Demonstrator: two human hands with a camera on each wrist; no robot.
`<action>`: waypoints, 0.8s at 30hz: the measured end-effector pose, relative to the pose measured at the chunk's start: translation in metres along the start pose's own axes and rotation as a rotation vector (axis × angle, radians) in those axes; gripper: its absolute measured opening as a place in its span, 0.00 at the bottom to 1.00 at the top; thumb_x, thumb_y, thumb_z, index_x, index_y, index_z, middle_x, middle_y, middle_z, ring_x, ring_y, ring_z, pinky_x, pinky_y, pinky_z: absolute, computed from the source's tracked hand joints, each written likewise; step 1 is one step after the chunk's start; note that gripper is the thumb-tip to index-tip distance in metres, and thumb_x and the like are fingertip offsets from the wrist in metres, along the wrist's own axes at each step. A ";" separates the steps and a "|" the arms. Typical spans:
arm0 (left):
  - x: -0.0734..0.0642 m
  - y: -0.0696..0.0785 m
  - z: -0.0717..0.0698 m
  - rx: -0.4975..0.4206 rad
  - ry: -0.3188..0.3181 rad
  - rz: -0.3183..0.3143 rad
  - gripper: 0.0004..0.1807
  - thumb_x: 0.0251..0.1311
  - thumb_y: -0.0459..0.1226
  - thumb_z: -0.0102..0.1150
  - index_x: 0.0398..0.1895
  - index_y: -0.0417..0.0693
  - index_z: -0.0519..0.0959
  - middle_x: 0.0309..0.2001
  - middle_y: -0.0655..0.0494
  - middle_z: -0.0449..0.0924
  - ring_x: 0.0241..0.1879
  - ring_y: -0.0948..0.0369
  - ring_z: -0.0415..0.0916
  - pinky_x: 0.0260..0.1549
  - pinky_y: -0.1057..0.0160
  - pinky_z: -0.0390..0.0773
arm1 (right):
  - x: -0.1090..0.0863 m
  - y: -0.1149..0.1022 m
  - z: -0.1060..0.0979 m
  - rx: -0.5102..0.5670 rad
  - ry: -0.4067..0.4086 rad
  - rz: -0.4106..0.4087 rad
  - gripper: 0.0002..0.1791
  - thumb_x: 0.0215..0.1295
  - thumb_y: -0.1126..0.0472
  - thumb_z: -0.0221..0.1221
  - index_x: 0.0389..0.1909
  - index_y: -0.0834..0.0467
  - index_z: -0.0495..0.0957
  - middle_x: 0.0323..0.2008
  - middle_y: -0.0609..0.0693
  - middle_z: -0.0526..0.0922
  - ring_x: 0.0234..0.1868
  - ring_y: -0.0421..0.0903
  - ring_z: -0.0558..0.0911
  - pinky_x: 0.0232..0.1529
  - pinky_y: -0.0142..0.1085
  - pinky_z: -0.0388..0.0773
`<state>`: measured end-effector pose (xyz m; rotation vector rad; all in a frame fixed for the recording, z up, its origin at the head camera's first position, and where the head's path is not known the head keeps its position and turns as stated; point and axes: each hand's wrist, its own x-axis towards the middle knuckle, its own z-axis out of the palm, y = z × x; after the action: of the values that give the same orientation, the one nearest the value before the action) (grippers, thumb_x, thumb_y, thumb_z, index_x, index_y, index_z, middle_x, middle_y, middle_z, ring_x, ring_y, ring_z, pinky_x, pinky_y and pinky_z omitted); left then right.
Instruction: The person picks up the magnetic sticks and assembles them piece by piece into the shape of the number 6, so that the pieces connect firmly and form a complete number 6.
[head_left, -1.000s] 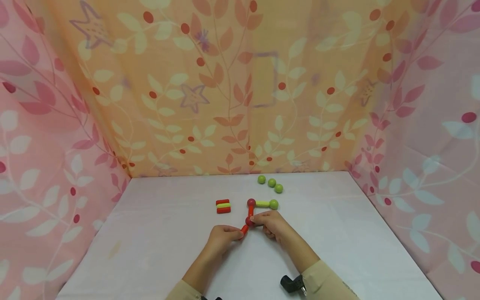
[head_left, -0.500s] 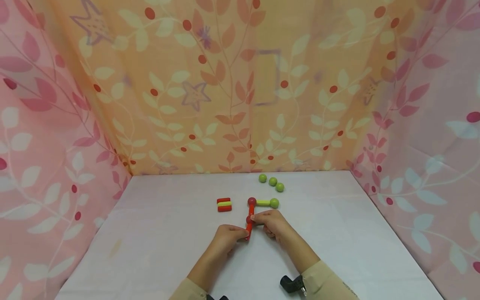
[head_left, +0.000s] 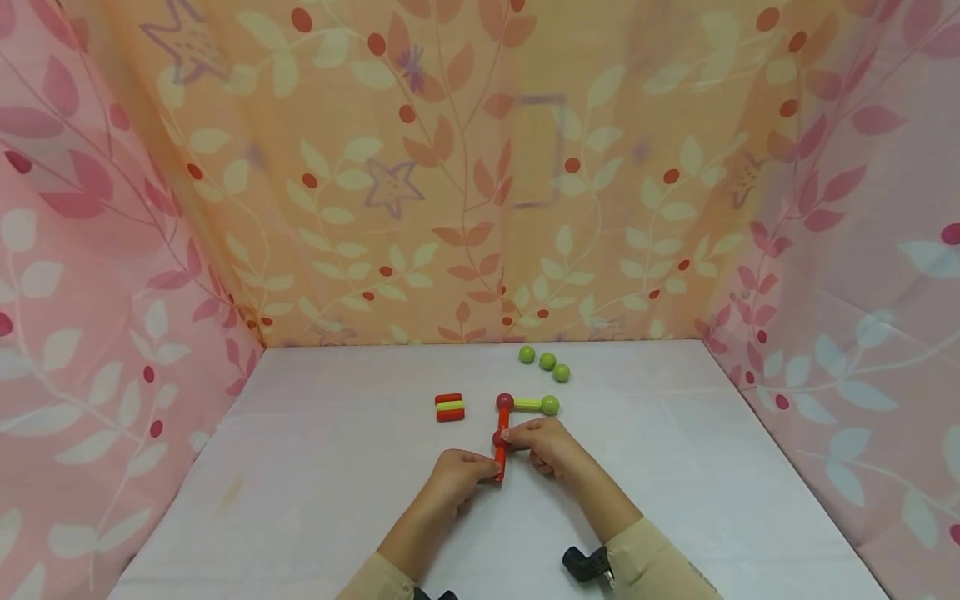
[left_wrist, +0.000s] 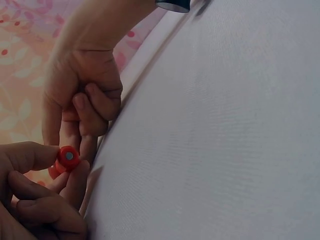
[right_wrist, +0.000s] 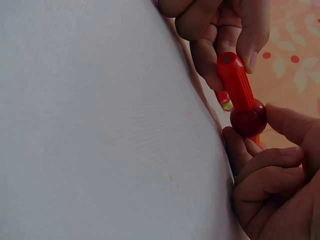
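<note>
My left hand (head_left: 456, 479) pinches a red rod (right_wrist: 237, 82) between thumb and finger near its lower end. The rod's other end meets a red ball (right_wrist: 247, 120), which the thumb and fingers of my right hand (head_left: 553, 446) hold. A grey disc shows at the rod's free end in both wrist views. From the held ball, a second red rod (head_left: 503, 419) runs away from me to another red ball (head_left: 505, 403). To the right of that ball, a yellow-green rod (head_left: 527, 405) joins it to a green ball (head_left: 550, 405). Fingers partly cover the held ball.
Three loose green balls (head_left: 547, 362) lie near the table's back edge. Left of the joined pieces, two red rods and a yellow-green rod (head_left: 450, 407) lie side by side. Patterned curtains (head_left: 390, 250) enclose the white table (head_left: 315, 467) at the back and sides.
My left hand has shifted slightly right, swinging its red rod from a slant to nearly in line with the rod beyond the held ball. My right hand keeps its hold on that ball.
</note>
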<state>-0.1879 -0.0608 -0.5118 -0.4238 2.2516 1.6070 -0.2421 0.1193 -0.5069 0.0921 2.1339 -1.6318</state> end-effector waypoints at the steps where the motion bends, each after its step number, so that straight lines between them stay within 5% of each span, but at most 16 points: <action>1: 0.000 0.000 -0.001 -0.002 -0.004 0.003 0.12 0.44 0.49 0.68 0.26 0.52 0.83 0.24 0.55 0.80 0.12 0.60 0.56 0.11 0.66 0.54 | -0.001 0.000 0.000 -0.002 0.001 0.000 0.20 0.47 0.43 0.66 0.35 0.53 0.84 0.35 0.51 0.82 0.09 0.40 0.59 0.10 0.30 0.54; 17: -0.002 0.001 -0.005 -0.028 -0.028 0.006 0.14 0.45 0.51 0.67 0.28 0.52 0.83 0.23 0.54 0.79 0.11 0.60 0.55 0.10 0.67 0.55 | -0.006 0.003 0.006 0.048 -0.018 0.018 0.20 0.48 0.45 0.66 0.36 0.55 0.83 0.29 0.51 0.81 0.09 0.40 0.59 0.09 0.30 0.53; 24: -0.001 0.001 -0.004 -0.057 -0.030 0.020 0.14 0.46 0.51 0.66 0.28 0.52 0.83 0.16 0.54 0.70 0.10 0.60 0.55 0.10 0.67 0.55 | -0.008 0.003 0.007 0.076 -0.019 0.026 0.20 0.47 0.47 0.67 0.35 0.59 0.82 0.27 0.50 0.79 0.10 0.40 0.59 0.10 0.30 0.54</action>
<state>-0.1879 -0.0638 -0.5091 -0.3906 2.1995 1.6799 -0.2315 0.1154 -0.5073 0.1270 2.0488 -1.6924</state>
